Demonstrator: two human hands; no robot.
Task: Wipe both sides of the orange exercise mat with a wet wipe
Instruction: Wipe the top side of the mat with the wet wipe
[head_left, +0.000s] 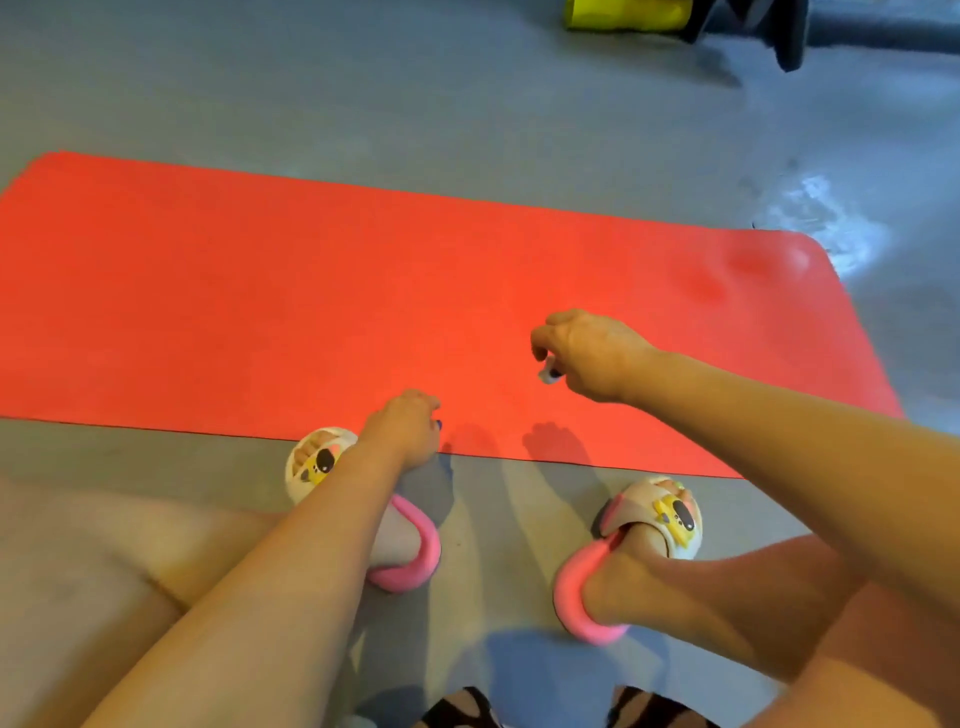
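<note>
The orange exercise mat (260, 291) lies flat on the grey floor, running from the left edge across to the right. My right hand (587, 353) hovers over the mat's near-middle part, fingers pinched on a small white scrap, which looks like the wet wipe (546, 375); most of it is hidden inside the fist. My left hand (410, 426) is over the mat's near edge with curled fingers, and I see nothing in it. The edge below it lies flat.
My feet in pink-and-white slippers (654, 514) stand on the floor just in front of the mat. A yellow object (628, 13) and black stand legs (789, 47) are at the far top. A shiny wet patch (821, 223) marks the floor past the mat's right corner.
</note>
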